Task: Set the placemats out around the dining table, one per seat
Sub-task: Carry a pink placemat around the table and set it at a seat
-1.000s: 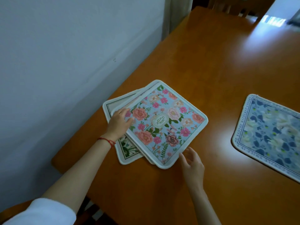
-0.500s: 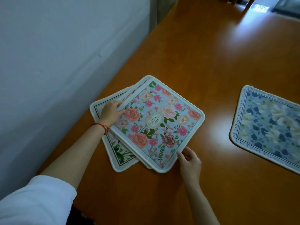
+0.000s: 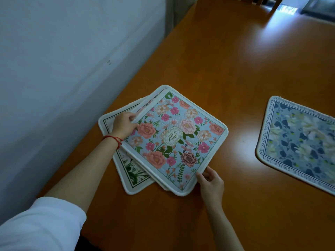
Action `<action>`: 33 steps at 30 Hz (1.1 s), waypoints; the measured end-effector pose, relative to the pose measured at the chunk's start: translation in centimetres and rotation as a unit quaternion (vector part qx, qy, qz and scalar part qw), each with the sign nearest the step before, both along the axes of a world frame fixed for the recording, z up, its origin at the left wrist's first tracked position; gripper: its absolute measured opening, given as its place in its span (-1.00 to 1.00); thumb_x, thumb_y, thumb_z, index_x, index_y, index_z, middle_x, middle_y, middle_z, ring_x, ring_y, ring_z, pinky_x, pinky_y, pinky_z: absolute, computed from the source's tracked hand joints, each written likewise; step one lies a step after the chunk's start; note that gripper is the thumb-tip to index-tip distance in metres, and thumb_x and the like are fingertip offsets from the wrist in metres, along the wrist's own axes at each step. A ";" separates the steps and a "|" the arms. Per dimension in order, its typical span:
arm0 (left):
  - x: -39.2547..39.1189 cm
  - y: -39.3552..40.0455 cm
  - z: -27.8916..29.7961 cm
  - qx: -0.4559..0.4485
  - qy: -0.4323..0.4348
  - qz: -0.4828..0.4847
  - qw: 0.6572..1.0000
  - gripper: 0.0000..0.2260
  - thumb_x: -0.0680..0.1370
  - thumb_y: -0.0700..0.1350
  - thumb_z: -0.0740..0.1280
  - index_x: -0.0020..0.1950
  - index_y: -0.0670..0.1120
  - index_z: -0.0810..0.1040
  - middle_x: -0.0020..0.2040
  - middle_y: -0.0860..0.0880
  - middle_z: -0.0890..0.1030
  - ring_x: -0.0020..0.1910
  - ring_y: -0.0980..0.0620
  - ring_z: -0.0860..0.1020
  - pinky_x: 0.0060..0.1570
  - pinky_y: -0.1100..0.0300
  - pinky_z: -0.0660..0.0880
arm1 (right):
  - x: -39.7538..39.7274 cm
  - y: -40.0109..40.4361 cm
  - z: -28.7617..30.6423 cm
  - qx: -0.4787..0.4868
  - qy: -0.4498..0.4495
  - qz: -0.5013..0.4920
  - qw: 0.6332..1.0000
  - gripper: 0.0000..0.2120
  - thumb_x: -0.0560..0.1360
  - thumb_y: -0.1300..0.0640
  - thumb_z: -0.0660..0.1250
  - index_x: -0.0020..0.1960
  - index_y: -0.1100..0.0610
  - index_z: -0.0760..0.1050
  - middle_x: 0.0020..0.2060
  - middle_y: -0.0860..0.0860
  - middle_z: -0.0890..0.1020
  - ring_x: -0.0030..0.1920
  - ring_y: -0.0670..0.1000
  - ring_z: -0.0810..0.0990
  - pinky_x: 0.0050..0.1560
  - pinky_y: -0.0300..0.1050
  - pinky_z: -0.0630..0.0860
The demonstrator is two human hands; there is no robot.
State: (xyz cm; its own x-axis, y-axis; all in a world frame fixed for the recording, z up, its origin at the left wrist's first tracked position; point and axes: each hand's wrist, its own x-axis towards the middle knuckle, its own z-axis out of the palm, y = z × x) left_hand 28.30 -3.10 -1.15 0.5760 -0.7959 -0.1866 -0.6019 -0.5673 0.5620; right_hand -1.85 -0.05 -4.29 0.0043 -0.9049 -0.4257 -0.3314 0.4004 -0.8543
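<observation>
We are looking down at a glossy, orange-brown wooden tabletop [image 3: 235,73] that is catching soft glare toward the upper right of the frame. Just left of centre a small stack of placemats is sitting near the tabletop's left edge, beside a pale wall [image 3: 63,60].

The top mat [image 3: 178,140] is a rounded-corner square of woven-looking fabric with a white bound rim, printed with pink and peach roses and green leaves on light blue, with a cream oval label at its middle. It is lying turned like a diamond. Beneath it a cream mat [image 3: 132,175] with a thin dark border line and green leaf print is poking out at the left and lower left; a further white edge is showing between the two.

Our left hand [image 3: 124,125] is reaching in from the lower left, wrist wearing a red string bracelet [image 3: 113,139], a white sleeve [image 3: 39,225] covering the upper arm. Its fingers are curling closed over the top mat's left rim. Our right hand [image 3: 211,182] is coming up from the bottom centre, fingers pinching the same mat's lower corner.

At the right edge of the frame a blue mat [image 3: 301,140] with pale blossoms and a lettered border is lying flat, well apart from the stack.
</observation>
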 end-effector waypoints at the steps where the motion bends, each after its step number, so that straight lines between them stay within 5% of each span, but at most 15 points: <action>1: 0.0 0.0 0.1 0.000 0.010 0.010 1.000 -0.61 0.42 -0.26 0.43 0.22 -0.30 0.50 0.17 -0.25 0.57 0.13 -0.17 0.53 0.13 0.11 0.41 | -0.1 0.0 0.0 0.000 0.001 0.000 1.000 -0.67 0.48 0.27 0.32 0.24 0.21 0.45 -0.20 -0.08 0.60 -0.18 -0.14 0.60 -0.33 -0.36 0.57; 12: -1.3 0.4 0.4 0.015 0.081 0.071 0.994 -0.72 0.41 -0.32 0.41 0.11 -0.31 0.57 0.06 -0.24 0.62 -0.10 -0.05 0.51 -0.04 0.21 0.40 | -2.2 -0.2 -0.3 -0.015 0.018 -0.006 1.000 -0.73 0.48 0.26 0.33 0.17 0.21 0.49 -0.19 -0.08 0.59 -0.14 -0.05 0.61 -0.34 -0.34 0.58; 24: -1.9 1.3 0.5 0.012 0.178 0.085 0.980 -0.67 0.39 -0.30 0.44 0.14 -0.29 0.56 0.04 -0.26 0.62 -0.14 -0.12 0.58 -0.04 0.02 0.56 | -2.5 -2.2 -0.6 -0.012 0.019 -0.044 0.999 -0.79 0.46 0.17 0.37 0.06 0.20 0.51 -0.12 0.08 0.63 -0.14 0.04 0.63 -0.24 -0.10 0.59; 30: -2.7 1.8 0.7 0.015 0.169 0.074 0.983 -0.68 0.39 -0.26 0.45 0.13 -0.27 0.58 0.05 -0.07 0.56 -0.07 -0.17 0.60 0.02 -0.09 0.56 | -3.2 -2.6 -0.4 -0.015 0.017 -0.045 0.999 -0.81 0.45 0.16 0.38 0.04 0.18 0.52 -0.14 0.05 0.63 -0.16 0.02 0.64 -0.23 -0.11 0.60; 33: -2.8 2.3 0.6 0.006 0.184 0.083 0.979 -0.70 0.39 -0.25 0.45 0.11 -0.26 0.58 0.02 -0.24 0.63 -0.09 -0.19 0.62 -0.01 -0.09 0.57 | -3.4 -2.7 -0.1 -0.032 0.026 -0.038 0.998 -0.86 0.45 0.18 0.38 0.00 0.17 0.52 -0.21 0.00 0.62 -0.19 -0.01 0.63 -0.26 -0.14 0.58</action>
